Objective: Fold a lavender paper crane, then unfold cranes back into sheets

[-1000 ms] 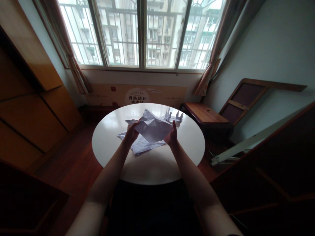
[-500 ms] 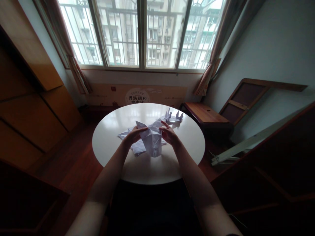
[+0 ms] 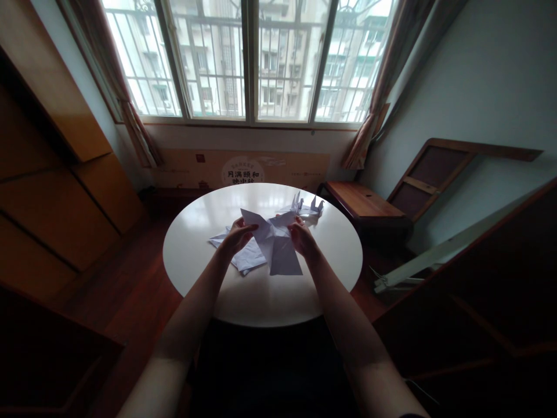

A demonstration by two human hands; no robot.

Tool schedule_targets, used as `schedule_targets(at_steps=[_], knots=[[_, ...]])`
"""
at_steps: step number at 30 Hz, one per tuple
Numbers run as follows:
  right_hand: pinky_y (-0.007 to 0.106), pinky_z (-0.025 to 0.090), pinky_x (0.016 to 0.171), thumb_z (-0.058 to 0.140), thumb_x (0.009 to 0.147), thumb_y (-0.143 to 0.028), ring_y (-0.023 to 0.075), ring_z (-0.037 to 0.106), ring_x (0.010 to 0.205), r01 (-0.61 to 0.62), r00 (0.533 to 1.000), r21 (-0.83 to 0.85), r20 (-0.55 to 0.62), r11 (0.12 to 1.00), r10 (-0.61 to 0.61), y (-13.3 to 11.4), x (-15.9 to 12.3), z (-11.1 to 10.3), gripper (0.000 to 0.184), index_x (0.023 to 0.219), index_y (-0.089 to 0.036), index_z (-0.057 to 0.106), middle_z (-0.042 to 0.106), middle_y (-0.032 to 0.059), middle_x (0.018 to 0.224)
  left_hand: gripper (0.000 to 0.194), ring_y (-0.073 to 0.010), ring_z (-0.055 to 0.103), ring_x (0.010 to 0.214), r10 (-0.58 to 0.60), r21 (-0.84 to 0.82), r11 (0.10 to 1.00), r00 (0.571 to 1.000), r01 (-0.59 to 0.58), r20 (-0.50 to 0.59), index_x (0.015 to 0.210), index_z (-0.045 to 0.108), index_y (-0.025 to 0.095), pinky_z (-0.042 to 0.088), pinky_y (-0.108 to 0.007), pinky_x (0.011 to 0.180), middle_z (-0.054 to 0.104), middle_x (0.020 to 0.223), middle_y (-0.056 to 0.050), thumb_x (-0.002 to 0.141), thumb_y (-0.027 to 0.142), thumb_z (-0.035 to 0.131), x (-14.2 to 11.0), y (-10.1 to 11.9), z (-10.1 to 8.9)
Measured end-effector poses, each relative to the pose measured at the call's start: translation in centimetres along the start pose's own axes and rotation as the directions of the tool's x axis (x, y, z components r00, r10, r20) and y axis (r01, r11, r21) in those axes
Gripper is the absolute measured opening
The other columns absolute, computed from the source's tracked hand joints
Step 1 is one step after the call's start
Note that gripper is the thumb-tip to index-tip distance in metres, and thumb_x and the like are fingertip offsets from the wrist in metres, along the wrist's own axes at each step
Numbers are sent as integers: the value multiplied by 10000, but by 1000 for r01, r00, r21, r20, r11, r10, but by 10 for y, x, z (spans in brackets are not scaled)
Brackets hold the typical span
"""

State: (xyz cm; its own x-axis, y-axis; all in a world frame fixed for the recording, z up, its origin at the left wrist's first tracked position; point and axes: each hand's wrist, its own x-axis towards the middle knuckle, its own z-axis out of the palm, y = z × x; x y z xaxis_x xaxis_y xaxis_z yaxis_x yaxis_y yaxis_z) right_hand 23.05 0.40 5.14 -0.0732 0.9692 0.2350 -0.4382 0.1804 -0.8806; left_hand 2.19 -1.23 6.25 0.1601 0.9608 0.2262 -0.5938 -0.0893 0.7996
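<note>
Between my hands, above the white round table (image 3: 191,255), is a creased sheet of paper (image 3: 282,253) with its upper corners spread apart. My left hand (image 3: 240,235) pinches its left side with the thumb on top. On the right side, my right hand (image 3: 301,237) grips the paper near its upper edge; some fingers are hidden behind it. Below and beside my left hand lies a pile of folded papers (image 3: 250,259). Several folded paper cranes (image 3: 317,205) stand at the far right of the table.
A low wooden stool or bench (image 3: 363,200) stands beyond the table's right side. Behind the table, a printed cardboard panel (image 3: 287,168) leans under the barred window (image 3: 287,64). Wooden cabinets (image 3: 96,197) line the left.
The held paper has turned and opened out; its lower flap now hangs flat and further right. My right hand has closed its fingers on the right edge.
</note>
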Motion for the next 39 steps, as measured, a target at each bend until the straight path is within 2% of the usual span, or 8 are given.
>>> schedule_targets(at_steps=[5,11,15,18,24,30,34,39], knots=[[231,461,619,652,570,-193,113,568,655,-58,998,37,1,998,58,0,1,-1,312,858,-238,539,619,-49,767,421,-258,683,923,-3,-5,1000,1000,3,13,925,672,117,504,-372,857,727,862,-95,540,112,842,-1,2,2],[283,466,595,717,609,-258,147,590,603,-150,989,38,19,988,149,-2,-4,0,220,750,-214,554,603,-45,634,388,-177,675,722,-66,84,994,996,71,-61,904,667,142,508,-271,675,722,815,-67,562,173,847,4,-2,-4],[283,454,545,696,561,-206,150,563,543,-226,974,88,17,970,225,-3,-5,-1,185,680,-198,554,568,-50,542,327,-146,649,642,-98,73,992,994,101,-43,887,658,136,482,-245,610,713,808,-55,603,173,816,2,-3,-2],[271,435,506,666,552,-189,133,520,495,-225,974,94,13,970,224,-5,-6,-2,160,649,-202,539,548,-57,520,290,-138,640,628,-100,47,994,995,101,-23,875,654,138,477,-246,608,705,798,-41,621,154,793,1,-3,1],[270,420,504,616,590,-236,122,486,471,-205,978,60,45,977,203,-8,-8,-3,110,656,-207,533,519,-60,509,272,-163,656,684,-115,22,993,993,115,38,872,670,137,498,-260,643,712,813,-57,623,148,781,-1,-2,3],[267,417,494,614,604,-249,118,477,465,-235,968,53,99,971,229,-8,-11,0,107,628,-211,517,524,-57,510,270,-223,684,765,-218,81,974,970,210,107,824,695,95,517,-302,708,724,819,-119,584,125,815,-5,-5,2],[255,421,475,603,589,-243,123,509,473,-274,954,56,137,960,265,-10,-15,4,84,645,-196,563,572,-40,534,282,-246,691,786,-215,51,976,972,211,94,809,699,86,524,-325,735,727,814,-128,561,118,827,-6,-7,2],[260,454,499,597,572,-205,140,562,516,-311,939,107,189,944,288,-12,-17,5,158,726,-172,610,628,-21,589,319,-247,696,791,-179,-22,983,981,182,79,837,698,102,542,-334,761,736,830,-108,548,123,830,-7,-6,5]])
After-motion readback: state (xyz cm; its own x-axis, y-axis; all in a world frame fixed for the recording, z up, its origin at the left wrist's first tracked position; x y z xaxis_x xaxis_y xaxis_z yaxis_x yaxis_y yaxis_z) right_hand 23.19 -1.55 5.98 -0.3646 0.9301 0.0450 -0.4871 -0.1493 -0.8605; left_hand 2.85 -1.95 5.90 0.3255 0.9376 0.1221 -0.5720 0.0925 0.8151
